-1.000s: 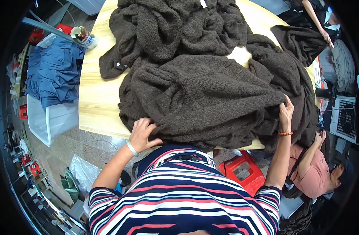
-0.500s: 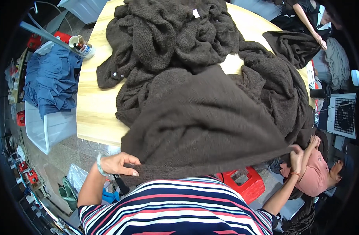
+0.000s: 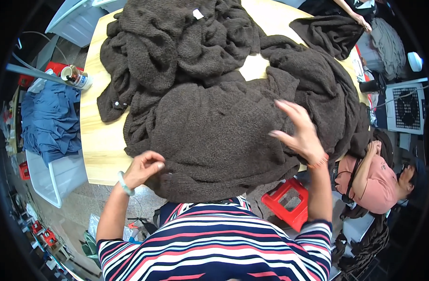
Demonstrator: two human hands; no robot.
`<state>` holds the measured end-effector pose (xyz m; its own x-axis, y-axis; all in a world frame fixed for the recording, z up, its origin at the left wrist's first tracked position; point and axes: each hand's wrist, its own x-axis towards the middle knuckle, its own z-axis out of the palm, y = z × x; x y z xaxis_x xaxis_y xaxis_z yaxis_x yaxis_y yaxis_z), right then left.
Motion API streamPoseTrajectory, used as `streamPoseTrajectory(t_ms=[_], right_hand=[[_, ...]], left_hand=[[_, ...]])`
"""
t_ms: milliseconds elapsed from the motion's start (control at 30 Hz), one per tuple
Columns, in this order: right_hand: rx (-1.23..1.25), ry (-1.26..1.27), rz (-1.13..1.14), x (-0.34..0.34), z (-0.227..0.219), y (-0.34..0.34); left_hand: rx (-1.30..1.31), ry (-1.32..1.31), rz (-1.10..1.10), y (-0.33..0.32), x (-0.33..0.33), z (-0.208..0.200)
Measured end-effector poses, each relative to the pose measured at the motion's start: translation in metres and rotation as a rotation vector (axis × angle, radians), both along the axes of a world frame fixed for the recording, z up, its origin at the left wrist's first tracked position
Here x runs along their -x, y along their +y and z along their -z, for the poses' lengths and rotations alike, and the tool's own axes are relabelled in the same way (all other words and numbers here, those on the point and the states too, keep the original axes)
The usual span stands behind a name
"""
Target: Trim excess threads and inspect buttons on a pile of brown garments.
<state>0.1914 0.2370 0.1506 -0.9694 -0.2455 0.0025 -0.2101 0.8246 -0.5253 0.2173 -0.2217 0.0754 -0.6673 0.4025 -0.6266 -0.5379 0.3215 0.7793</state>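
Note:
A dark brown knit garment is spread near me on the wooden table, its near edge hanging over towards my body. My left hand is closed at its near left side, thumb and fingers pinching the cloth. Above its right part hovers my right hand, fingers spread and holding nothing. A larger heap of the same brown knit, with a small white tag, lies farther back. More bunched brown knit sits to the right.
Left of the table stands a white bin piled with blue cloth. A cup and jar stand on the left edge. A red stool is below, right. One co-worker in pink sits right; another's hand holds dark cloth.
My right hand has let go of the garment's right end and moved inward and up, opening. The raised cloth has dropped onto the table. My left hand has risen slightly, still at the left side.

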Motion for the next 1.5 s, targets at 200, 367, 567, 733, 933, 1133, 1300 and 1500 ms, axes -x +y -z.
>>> streamPoseTrajectory(t_ms=[200, 367, 567, 733, 933, 1133, 1300, 1500], right_hand=[[-0.11, -0.167, -0.34, 0.023, 0.069, -0.032], [0.005, -0.573, -0.216, -0.055, 0.016, 0.02], [0.134, -0.912, 0.066, -0.101, 0.029, 0.025], [0.638, -0.674, 0.373, -0.093, 0.071, 0.0], [0.406, -0.33, 0.506, -0.111, 0.132, -0.04], [0.245, -0.318, 0.364, -0.13, 0.104, -0.063], [0.713, 0.341, 0.332, -0.145, 0.05, -0.069], [0.864, 0.71, 0.245, -0.132, -0.029, -0.065]], left_hand=[[0.398, 0.093, 0.265, -0.033, -0.055, 0.068], [0.054, -0.205, 0.37, -0.038, -0.08, 0.02], [0.057, -0.207, 0.075, -0.006, -0.057, 0.041], [0.25, 0.616, 0.078, 0.017, -0.046, 0.087], [0.184, 0.8, 0.288, 0.075, -0.028, 0.042], [-0.092, 0.729, 0.445, 0.127, 0.009, 0.034], [-0.392, 0.625, 0.706, 0.195, 0.016, 0.003], [-0.208, -0.1, 1.08, 0.158, 0.059, 0.062]])
